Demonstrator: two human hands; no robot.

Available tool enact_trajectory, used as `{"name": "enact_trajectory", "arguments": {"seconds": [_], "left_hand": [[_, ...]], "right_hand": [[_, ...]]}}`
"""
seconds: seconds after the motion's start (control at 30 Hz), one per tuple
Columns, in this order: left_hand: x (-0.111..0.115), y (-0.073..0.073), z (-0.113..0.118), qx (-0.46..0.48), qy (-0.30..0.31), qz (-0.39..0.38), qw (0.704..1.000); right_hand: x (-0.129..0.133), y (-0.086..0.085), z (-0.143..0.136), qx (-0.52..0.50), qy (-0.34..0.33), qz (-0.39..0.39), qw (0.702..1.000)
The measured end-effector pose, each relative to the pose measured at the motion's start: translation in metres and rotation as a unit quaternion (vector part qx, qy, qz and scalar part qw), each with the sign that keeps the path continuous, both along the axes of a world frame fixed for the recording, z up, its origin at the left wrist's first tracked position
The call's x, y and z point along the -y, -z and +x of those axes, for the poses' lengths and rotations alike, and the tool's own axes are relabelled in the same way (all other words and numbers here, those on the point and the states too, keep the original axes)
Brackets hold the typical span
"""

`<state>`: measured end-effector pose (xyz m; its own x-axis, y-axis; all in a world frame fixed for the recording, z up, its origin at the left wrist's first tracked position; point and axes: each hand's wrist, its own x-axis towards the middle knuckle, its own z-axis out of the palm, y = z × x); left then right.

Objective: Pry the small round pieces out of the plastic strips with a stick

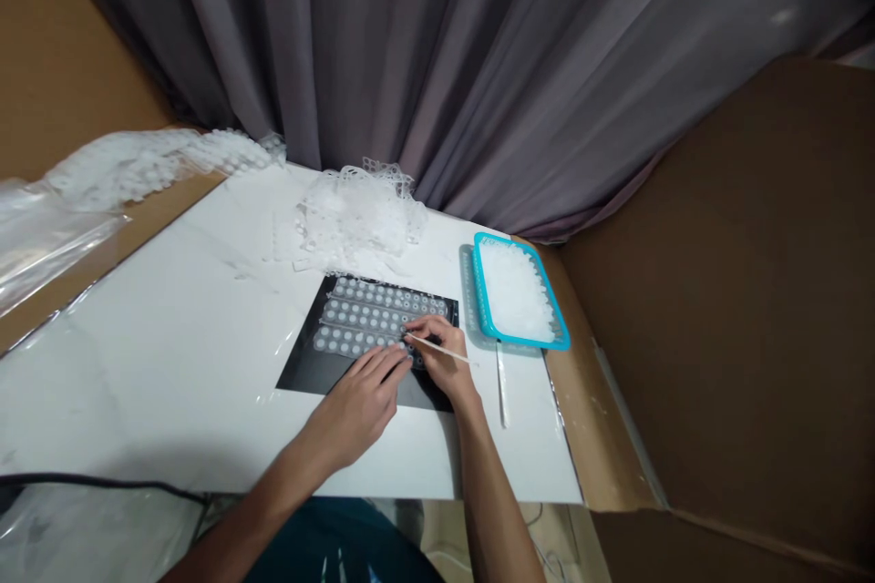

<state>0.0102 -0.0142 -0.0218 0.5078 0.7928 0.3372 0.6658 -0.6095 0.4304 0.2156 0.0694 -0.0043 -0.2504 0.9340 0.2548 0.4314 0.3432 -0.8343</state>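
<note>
A translucent sheet with rows of round discs [365,317] lies on a black mat [307,372] on the white table. My left hand [365,396] rests on the lower edge of the sheet, its fingers stretched out and holding nothing. At the sheet's right part, my right hand [441,355] is closed around a thin white stick [444,351], whose tip touches or nearly touches the discs near my left fingertips. What lies under my right palm is hidden.
A blue basket [561,328] full of small white pieces stands at the right, with a white tool [502,392] below it. Behind the mat lies a heap of perforated clear scraps [359,214]. More sheets [150,166] lie at the far left. Cardboard walls [725,291] flank the table.
</note>
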Motion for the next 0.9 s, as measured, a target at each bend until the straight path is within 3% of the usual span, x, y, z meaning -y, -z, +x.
{"name": "enact_trajectory", "arguments": {"seconds": [0.47,0.7,0.9], "left_hand": [[0.001,0.007,0.000,-0.024,0.007,0.023,0.999],[0.001,0.010,0.000,-0.022,0.003,0.033,0.999],[0.001,0.013,0.001,-0.009,0.001,0.022,1.000]], "right_hand": [[-0.002,0.017,-0.024,0.168,0.127,0.067,0.975],[0.006,0.018,-0.025,0.213,0.092,0.104,0.967],[0.005,0.020,-0.027,0.193,0.086,0.101,0.972]]}}
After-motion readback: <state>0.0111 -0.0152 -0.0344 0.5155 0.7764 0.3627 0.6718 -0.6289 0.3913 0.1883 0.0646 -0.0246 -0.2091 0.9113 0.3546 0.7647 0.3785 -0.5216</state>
